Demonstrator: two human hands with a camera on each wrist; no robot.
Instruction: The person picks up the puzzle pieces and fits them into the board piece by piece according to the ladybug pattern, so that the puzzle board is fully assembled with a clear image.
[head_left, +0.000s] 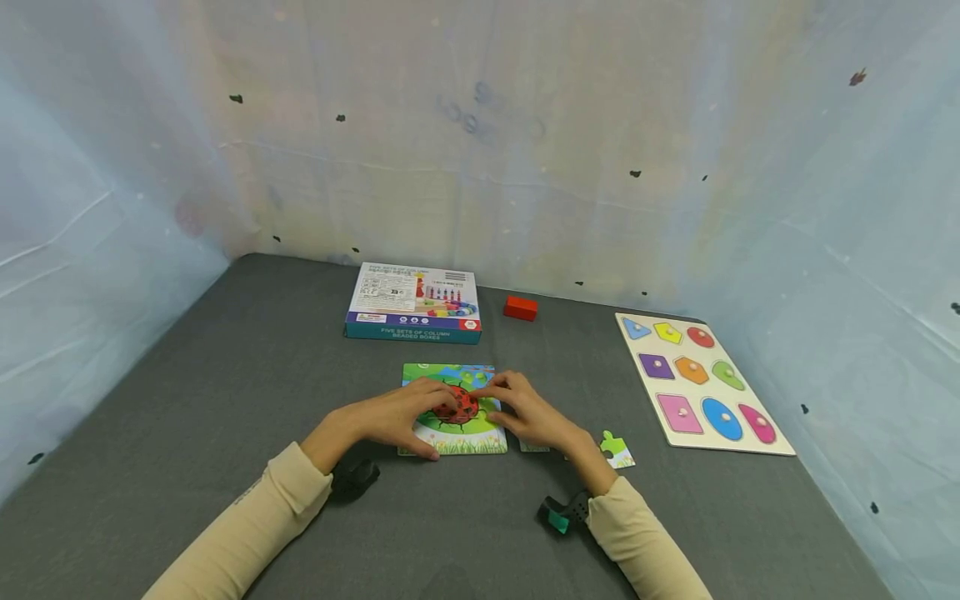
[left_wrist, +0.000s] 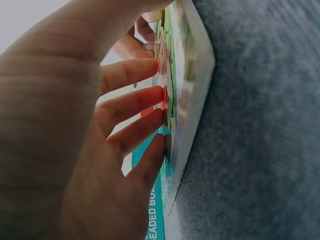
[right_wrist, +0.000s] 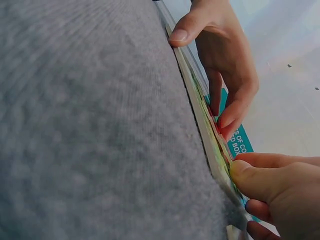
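A ladybug jigsaw puzzle (head_left: 453,442) in a flat tray lies on the grey table, its red ladybug in the middle. My left hand (head_left: 397,412) reaches over it from the left; its fairly straight fingertips rest on the ladybug, and the thumb lies at the near edge. At the right side, my right hand (head_left: 528,412) has thumb and index finger on a puzzle piece, which the fingers mostly hide. The right wrist view shows that thumb (right_wrist: 242,170) close against the puzzle's edge. Partly under the right wrist are loose puzzle pieces, one green and white (head_left: 618,450).
Behind the puzzle lies a boxed toy set (head_left: 412,304), with a small red block (head_left: 521,308) to its right. A wooden shape board (head_left: 697,387) with knobbed pieces lies at the right. Plastic sheeting (head_left: 480,167) hangs along the table's back and sides.
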